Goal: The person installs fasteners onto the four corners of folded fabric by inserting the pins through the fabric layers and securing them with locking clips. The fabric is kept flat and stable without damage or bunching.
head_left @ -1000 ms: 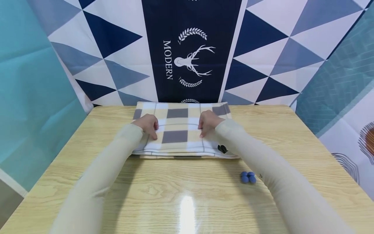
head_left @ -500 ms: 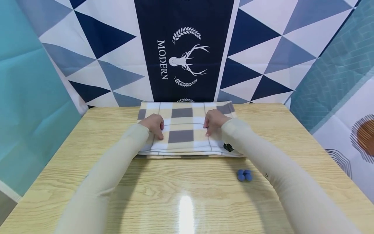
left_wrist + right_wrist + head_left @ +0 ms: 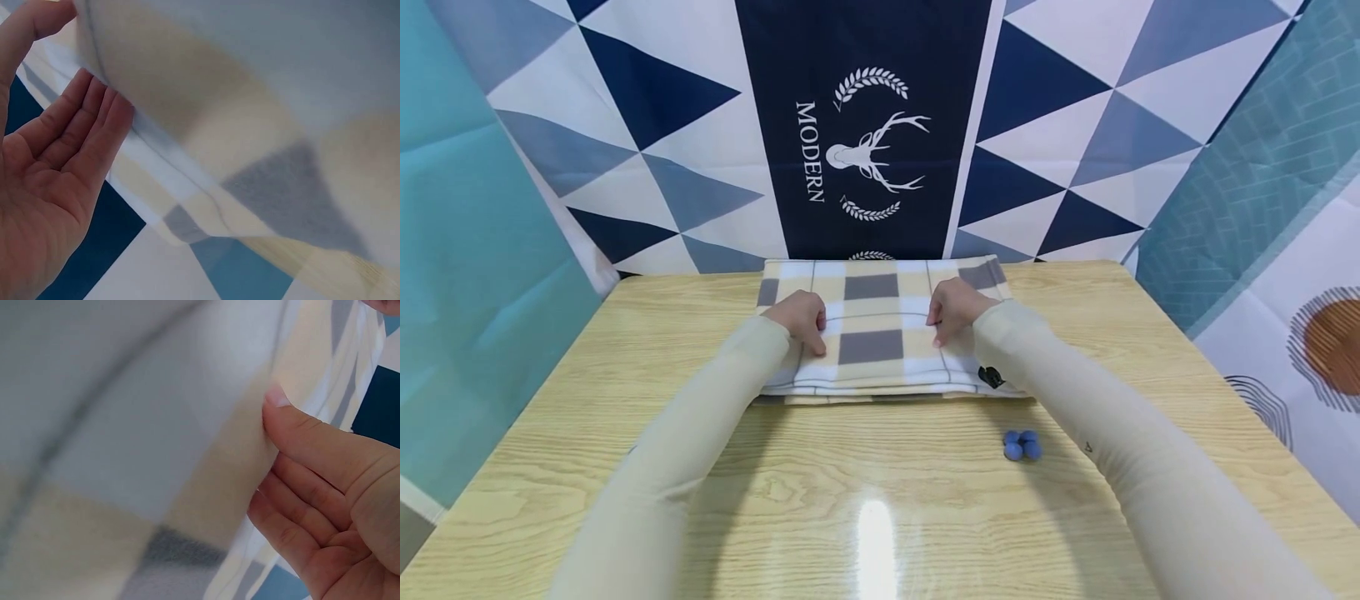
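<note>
- Two bare hands at one checked cloth (image 3: 871,347), white, cream and grey with thin dark lines; laid at the far end of the wooden table (image 3: 820,500), with several layers showing along its near edge (folded, judging by those stacked rims).
- Left hand (image 3: 797,317) on the left part of the cloth, thumb and fingers brought together in a pinch; in the left wrist view, thumb tip at the edge of the fabric, fingertips tucked behind it.
- Right hand (image 3: 958,308) on the right part, well apart from the left, pinching likewise; in the right wrist view, thumb against one face of the cloth, fingers behind.
- Pale long sleeves (image 3: 647,475) over both arms; near the right cuff, a small black item (image 3: 991,377), too small to make out.
- Four small blue balls (image 3: 1013,451) bunched together on the table, nearer than the cloth, beside the right sleeve.
- Behind the table, a backdrop (image 3: 775,50) of blue and white triangles, with a sideways "MODERN" and a white deer head on a navy band.
</note>
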Action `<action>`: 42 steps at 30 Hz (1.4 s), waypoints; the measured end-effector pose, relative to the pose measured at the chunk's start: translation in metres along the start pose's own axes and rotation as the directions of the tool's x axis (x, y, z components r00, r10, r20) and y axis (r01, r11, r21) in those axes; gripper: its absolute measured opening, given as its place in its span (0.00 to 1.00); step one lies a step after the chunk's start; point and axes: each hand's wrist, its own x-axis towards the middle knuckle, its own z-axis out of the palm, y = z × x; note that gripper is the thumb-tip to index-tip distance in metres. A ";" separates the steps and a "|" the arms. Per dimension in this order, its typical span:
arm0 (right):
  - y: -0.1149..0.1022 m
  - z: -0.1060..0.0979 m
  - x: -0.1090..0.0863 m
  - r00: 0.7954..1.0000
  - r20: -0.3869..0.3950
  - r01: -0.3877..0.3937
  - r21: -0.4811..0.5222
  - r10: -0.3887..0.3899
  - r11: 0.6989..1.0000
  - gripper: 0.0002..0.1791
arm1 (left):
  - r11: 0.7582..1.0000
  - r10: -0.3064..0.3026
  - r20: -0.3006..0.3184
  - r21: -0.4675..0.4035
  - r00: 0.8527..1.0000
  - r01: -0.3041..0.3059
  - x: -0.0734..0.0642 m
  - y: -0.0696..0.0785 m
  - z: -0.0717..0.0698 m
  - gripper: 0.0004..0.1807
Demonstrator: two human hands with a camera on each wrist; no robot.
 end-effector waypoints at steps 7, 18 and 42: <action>0.006 0.003 -0.005 1.000 -0.006 -0.005 0.013 0.005 1.000 0.18 | 1.000 0.016 -0.005 -0.003 1.000 -0.016 0.002 0.003 0.003 0.16; 0.003 0.000 -0.006 0.992 -0.004 0.129 0.000 -0.129 0.992 0.19 | 0.999 -0.018 0.008 0.029 1.000 0.018 -0.006 0.007 -0.002 0.16; 0.075 -0.019 -0.158 0.975 -0.183 0.110 -0.088 -0.125 0.990 0.07 | 0.871 0.465 -0.118 0.242 0.878 -0.429 -0.006 0.186 0.023 0.16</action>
